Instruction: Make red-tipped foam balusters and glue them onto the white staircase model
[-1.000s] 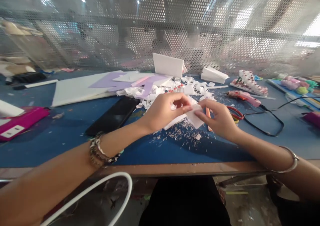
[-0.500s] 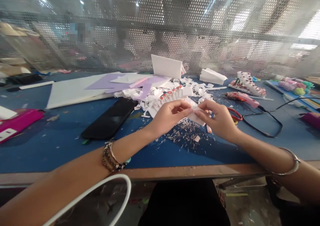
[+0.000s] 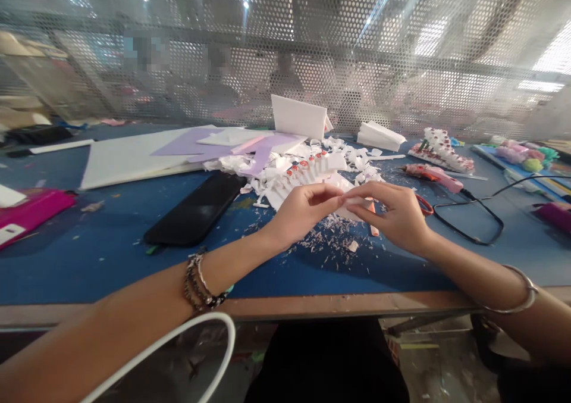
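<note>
My left hand [image 3: 307, 208] and my right hand [image 3: 390, 212] meet above the table, fingertips pinched together. Between them is a small white piece of paper [image 3: 350, 212], mostly covered by the fingers. Just behind lies a white paper strip with red decorations [image 3: 307, 168], among curled white paper scraps [image 3: 241, 165]. Tiny white shreds [image 3: 330, 236] are scattered below my hands, with one small pale chunk [image 3: 353, 246] among them. An orange stick-like piece [image 3: 373, 227] lies by my right hand, and a red scissor-like loop [image 3: 424, 205] shows behind that hand.
A black phone [image 3: 196, 209] lies left of my hands, near white and purple sheets [image 3: 178, 144]. To the right are a pink glue gun [image 3: 439, 178] with a black cord [image 3: 495, 218], a decorated white piece [image 3: 439, 147] and pompoms [image 3: 521, 153]. A folded white card [image 3: 298, 117] stands behind.
The fingers of both hands have shifted slightly around the small paper, and the right fingers now lie flatter over it. The camera view has moved a little; other things look the same.
</note>
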`<state>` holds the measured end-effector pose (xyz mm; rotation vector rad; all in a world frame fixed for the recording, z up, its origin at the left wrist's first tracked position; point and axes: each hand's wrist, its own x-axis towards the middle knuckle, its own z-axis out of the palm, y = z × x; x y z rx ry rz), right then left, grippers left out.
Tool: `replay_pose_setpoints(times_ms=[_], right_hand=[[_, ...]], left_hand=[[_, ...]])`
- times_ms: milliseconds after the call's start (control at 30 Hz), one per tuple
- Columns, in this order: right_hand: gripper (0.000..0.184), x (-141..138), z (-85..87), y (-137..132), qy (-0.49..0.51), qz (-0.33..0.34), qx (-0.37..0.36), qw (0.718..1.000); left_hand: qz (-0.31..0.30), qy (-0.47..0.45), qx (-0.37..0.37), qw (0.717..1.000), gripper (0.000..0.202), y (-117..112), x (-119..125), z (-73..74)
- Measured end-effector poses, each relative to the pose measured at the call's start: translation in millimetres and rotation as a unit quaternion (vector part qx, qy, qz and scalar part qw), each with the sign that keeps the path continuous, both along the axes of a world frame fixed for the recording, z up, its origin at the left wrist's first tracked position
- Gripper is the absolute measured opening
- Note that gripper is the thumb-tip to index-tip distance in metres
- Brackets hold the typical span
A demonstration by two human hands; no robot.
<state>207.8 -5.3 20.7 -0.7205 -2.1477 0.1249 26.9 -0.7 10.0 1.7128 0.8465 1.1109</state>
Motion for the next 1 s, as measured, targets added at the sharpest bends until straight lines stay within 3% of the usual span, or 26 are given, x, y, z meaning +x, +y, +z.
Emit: replay_pose_setpoints(times_ms=[233, 500, 667, 833, 1000], right_hand=[[0.015, 1.3, -1.8, 1.5, -0.042, -0.011, 0.069, 0.997], [0.014, 2.4, -1.0, 1.9, -0.060, -0.018, 0.092, 0.994], [0.013, 2.1, -1.6, 4.3, -0.056, -0.040, 0.062, 0.996], [0.014, 2.9, -2.5, 5.4, -0.057, -0.055, 0.037, 0.996], [0.014, 1.8, -1.7, 2.8, -0.024, -0.047, 0.004, 0.999]], left_hand=[[0.000, -0.003, -0.031, 1.000, 0.017, 1.6, 0.3, -1.7], [-0.010, 0.040, -0.001, 0.999, 0.018, 0.3, 1.1, -1.4], [0.012, 0.092, 0.085, 0.992, 0.020, 1.5, 1.2, -1.5], [0.037, 0.157, 0.225, 0.961, 0.014, -0.4, -2.1, 0.3], [0.022, 0.159, 0.262, 0.952, 0.019, -2.8, -5.4, 3.8]])
